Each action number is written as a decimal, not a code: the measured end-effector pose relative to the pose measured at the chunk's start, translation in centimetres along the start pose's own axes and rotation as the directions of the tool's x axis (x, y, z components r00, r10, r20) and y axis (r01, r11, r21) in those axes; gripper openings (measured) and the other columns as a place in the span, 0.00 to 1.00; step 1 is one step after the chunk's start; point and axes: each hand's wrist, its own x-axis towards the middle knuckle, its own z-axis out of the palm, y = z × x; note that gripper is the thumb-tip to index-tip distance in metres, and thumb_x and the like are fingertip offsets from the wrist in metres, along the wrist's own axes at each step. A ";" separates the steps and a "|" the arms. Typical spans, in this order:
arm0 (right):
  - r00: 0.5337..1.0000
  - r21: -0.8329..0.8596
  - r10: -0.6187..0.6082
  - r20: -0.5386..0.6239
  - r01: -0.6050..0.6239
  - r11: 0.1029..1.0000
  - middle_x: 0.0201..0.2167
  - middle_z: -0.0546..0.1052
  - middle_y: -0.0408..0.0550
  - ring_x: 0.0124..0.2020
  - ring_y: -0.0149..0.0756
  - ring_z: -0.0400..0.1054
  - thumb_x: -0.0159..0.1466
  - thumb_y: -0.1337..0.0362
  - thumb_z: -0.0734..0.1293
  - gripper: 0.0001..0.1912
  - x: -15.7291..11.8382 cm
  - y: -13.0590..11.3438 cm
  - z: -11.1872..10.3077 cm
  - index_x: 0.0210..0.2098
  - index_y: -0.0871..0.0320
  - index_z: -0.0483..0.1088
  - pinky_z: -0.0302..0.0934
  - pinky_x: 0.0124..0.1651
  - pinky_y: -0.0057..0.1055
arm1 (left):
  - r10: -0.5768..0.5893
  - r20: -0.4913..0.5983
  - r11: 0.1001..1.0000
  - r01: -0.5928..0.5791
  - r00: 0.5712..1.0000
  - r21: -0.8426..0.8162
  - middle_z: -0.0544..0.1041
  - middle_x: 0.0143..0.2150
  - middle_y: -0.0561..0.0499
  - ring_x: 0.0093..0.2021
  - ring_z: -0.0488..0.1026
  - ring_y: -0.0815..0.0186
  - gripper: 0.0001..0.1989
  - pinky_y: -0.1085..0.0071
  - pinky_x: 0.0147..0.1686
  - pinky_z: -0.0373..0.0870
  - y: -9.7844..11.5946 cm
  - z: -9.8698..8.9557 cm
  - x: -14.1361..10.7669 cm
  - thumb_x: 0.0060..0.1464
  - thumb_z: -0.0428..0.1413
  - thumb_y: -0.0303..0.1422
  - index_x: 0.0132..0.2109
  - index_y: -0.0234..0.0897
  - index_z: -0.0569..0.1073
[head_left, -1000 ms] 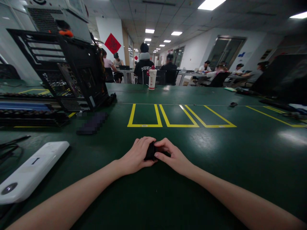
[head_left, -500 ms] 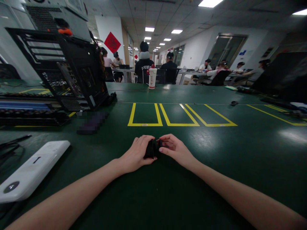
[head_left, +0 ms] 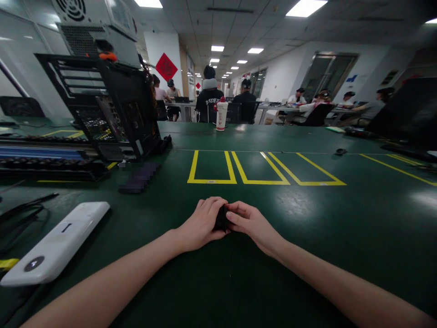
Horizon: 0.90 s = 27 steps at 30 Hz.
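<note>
A small black object [head_left: 221,218] stands on the dark green table between my two hands. My left hand [head_left: 205,223] is wrapped round its left side, with the fingers over the top and the thumb low in front. From the right, my right hand [head_left: 247,221] meets it with bent fingers and thumb pressed together at its right face. Any small part between the right fingertips is hidden. Beyond the hands, yellow tape outlines [head_left: 212,181] mark the table.
An open black computer case [head_left: 119,105] stands at the back left. Nearer lie a dark pixelated item [head_left: 139,177], a white elongated device [head_left: 61,243] and black cables [head_left: 29,207]. A white cup [head_left: 221,116] stands at the far edge, with people seated beyond.
My right hand has closed in on the black object, and the gap seen before between its two parts is gone. The view has shifted slightly, so the scene sits lower and further right.
</note>
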 end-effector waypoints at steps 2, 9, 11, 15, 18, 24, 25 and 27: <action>1.000 0.007 0.004 0.001 -0.004 1.000 0.42 0.71 0.47 0.42 0.36 0.68 0.58 0.61 0.67 0.12 -0.1 0.1 0.0 0.41 0.57 0.67 0.65 0.44 0.37 | -0.009 0.008 1.000 0.010 1.000 -0.011 0.63 0.54 0.42 0.53 0.63 0.55 0.31 0.57 0.49 0.62 0.1 -0.2 0.0 0.50 0.60 0.31 0.56 0.39 0.51; 0.996 -0.095 -0.070 -0.051 0.065 0.993 0.39 0.73 0.46 0.42 0.38 0.67 0.60 0.62 0.66 0.11 0.0 0.4 0.2 0.41 0.57 0.68 0.63 0.45 0.37 | -0.027 0.044 0.999 0.028 0.999 -0.037 0.63 0.55 0.42 0.53 0.62 0.55 0.31 0.56 0.50 0.61 0.1 -0.5 0.0 0.51 0.59 0.31 0.57 0.39 0.51; 0.996 -0.099 -0.077 -0.041 0.073 0.992 0.39 0.73 0.46 0.42 0.38 0.68 0.60 0.62 0.66 0.10 0.0 0.4 0.3 0.41 0.57 0.68 0.63 0.45 0.36 | -0.017 0.039 0.999 0.018 0.999 -0.030 0.63 0.55 0.42 0.54 0.61 0.54 0.31 0.55 0.51 0.61 0.0 -0.4 0.0 0.51 0.59 0.31 0.57 0.38 0.51; 0.997 -0.096 -0.067 -0.030 0.064 0.993 0.40 0.73 0.46 0.42 0.38 0.68 0.60 0.63 0.66 0.10 0.1 0.4 0.3 0.41 0.56 0.68 0.64 0.43 0.35 | -0.037 0.047 0.998 0.039 0.998 -0.049 0.62 0.56 0.43 0.54 0.62 0.54 0.33 0.55 0.51 0.62 0.0 -0.6 0.1 0.50 0.60 0.31 0.58 0.40 0.51; 0.996 -0.087 -0.084 -0.030 0.081 0.993 0.40 0.73 0.45 0.43 0.38 0.68 0.60 0.64 0.66 0.09 0.2 0.8 0.1 0.41 0.55 0.67 0.64 0.43 0.35 | -0.034 0.070 0.998 0.038 0.997 -0.058 0.62 0.56 0.43 0.54 0.62 0.54 0.32 0.55 0.51 0.62 0.1 -1.0 0.2 0.51 0.60 0.31 0.58 0.41 0.51; 0.994 -0.087 -0.110 -0.029 0.107 0.990 0.41 0.72 0.45 0.43 0.39 0.68 0.61 0.64 0.65 0.09 0.1 1.4 0.2 0.42 0.54 0.67 0.65 0.42 0.35 | -0.026 0.036 0.999 0.028 0.999 -0.045 0.63 0.55 0.43 0.53 0.62 0.55 0.32 0.57 0.51 0.61 -0.2 -0.5 0.1 0.50 0.60 0.31 0.57 0.38 0.52; 0.991 -0.098 -0.124 -0.043 0.119 0.988 0.41 0.72 0.45 0.43 0.38 0.68 0.60 0.64 0.65 0.09 0.1 1.5 0.3 0.42 0.53 0.66 0.65 0.42 0.35 | -0.017 0.005 0.999 0.017 1.000 -0.035 0.63 0.54 0.42 0.53 0.62 0.55 0.33 0.57 0.51 0.61 -0.3 -0.3 0.1 0.49 0.61 0.31 0.57 0.37 0.52; 0.987 -0.111 -0.150 -0.054 0.144 0.983 0.40 0.72 0.45 0.43 0.38 0.68 0.60 0.64 0.65 0.09 0.2 1.6 0.3 0.41 0.54 0.66 0.64 0.42 0.34 | -0.013 0.004 1.000 0.013 1.000 -0.025 0.63 0.55 0.42 0.54 0.61 0.55 0.33 0.57 0.51 0.60 -0.4 0.0 0.1 0.49 0.61 0.31 0.57 0.37 0.52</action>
